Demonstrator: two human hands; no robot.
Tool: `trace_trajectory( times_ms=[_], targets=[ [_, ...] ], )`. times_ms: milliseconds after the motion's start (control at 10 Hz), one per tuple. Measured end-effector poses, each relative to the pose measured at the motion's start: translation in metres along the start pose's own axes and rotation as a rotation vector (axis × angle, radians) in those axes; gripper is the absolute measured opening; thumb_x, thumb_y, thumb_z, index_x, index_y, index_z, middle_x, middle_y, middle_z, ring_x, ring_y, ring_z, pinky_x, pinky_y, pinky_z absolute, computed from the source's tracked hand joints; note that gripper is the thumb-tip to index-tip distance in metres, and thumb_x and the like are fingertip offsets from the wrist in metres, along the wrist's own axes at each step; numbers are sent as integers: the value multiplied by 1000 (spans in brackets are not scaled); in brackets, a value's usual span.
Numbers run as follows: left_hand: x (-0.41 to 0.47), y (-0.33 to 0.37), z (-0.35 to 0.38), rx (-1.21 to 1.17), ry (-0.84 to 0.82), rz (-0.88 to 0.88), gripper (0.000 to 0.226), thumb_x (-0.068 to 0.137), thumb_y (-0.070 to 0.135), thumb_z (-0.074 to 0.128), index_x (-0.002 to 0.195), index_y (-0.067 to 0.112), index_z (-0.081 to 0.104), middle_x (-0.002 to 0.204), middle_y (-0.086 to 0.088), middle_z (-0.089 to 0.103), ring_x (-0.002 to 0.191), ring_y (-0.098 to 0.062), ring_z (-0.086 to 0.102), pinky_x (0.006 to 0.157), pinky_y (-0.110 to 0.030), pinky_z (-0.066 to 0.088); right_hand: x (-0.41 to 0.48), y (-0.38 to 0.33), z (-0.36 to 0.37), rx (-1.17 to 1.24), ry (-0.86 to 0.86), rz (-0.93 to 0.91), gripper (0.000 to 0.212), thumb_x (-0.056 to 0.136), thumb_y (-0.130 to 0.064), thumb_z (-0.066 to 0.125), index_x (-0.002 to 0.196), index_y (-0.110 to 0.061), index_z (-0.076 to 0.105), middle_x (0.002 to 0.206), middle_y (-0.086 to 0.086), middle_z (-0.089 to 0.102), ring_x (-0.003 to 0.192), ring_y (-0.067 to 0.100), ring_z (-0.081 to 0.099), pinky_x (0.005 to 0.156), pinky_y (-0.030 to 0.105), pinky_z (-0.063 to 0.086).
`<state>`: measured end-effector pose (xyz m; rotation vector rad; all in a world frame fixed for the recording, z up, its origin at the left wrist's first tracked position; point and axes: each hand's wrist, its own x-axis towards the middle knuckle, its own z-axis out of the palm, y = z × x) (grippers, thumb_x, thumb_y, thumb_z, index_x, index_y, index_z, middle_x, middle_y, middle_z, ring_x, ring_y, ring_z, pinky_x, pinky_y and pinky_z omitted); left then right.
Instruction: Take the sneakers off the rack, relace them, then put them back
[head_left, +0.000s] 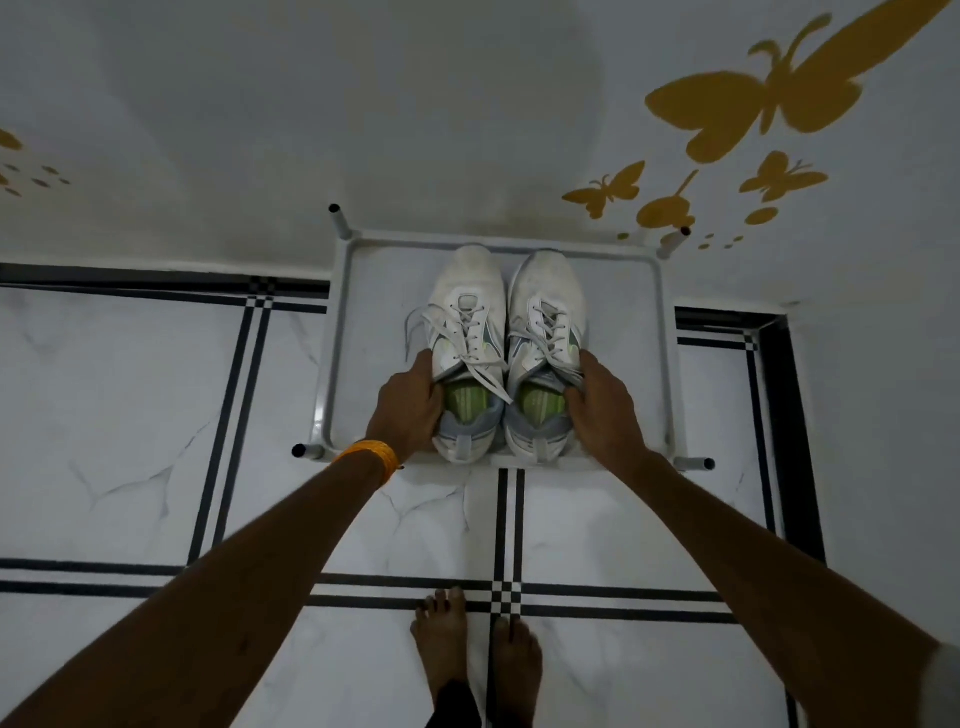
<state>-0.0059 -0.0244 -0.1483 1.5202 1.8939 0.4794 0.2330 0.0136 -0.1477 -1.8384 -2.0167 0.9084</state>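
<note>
Two white sneakers with green insoles stand side by side, toes to the wall, on the top shelf of a grey metal rack (340, 332). My left hand (408, 408) grips the outer side of the left sneaker (467, 291) at its collar. My right hand (602, 410) grips the outer side of the right sneaker (550, 291), thumb over the collar. Both sneakers are laced, with loose lace ends lying across them. An orange band sits on my left wrist.
The rack stands against a white wall with yellow butterfly shapes (769, 98). Short posts stick up at its corners (335, 215). Below is a white marble floor with black stripe lines (509, 525). My bare feet (475, 649) stand just in front of the rack.
</note>
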Motion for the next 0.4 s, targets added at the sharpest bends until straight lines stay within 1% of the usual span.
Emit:
trace_trajectory(
  times_ms=[100, 200, 300, 400],
  targets=[
    [12, 1, 9, -1, -7, -10, 35, 93, 22, 36, 121, 4, 46, 98, -23, 68, 82, -42, 63, 75, -48, 54, 16, 8, -1, -5, -39, 15, 37, 95, -8, 46, 132, -6, 49, 121, 15, 64, 107, 31, 61, 94, 44, 51],
    [17, -2, 13, -9, -15, -19, 29, 96, 16, 42, 122, 4, 44, 98, -23, 68, 82, -41, 64, 75, -50, 55, 24, 12, -3, -17, -66, 28, 39, 95, -9, 47, 134, -6, 47, 123, 16, 64, 109, 31, 61, 96, 42, 50],
    [15, 3, 7, 34, -77, -29, 29, 97, 20, 46, 121, 4, 43, 96, -22, 68, 79, -40, 65, 73, -49, 56, 23, 12, -7, -39, -110, 22, 40, 96, -14, 49, 135, -6, 46, 122, 16, 64, 108, 32, 62, 94, 41, 50],
    [20, 16, -3, 222, -85, -59, 36, 94, 33, 51, 116, 5, 46, 96, -20, 68, 81, -39, 64, 70, -42, 54, 24, 5, -13, -103, -175, 34, 47, 96, -32, 51, 136, -11, 41, 120, 15, 61, 103, 31, 62, 86, 43, 53]
  ],
)
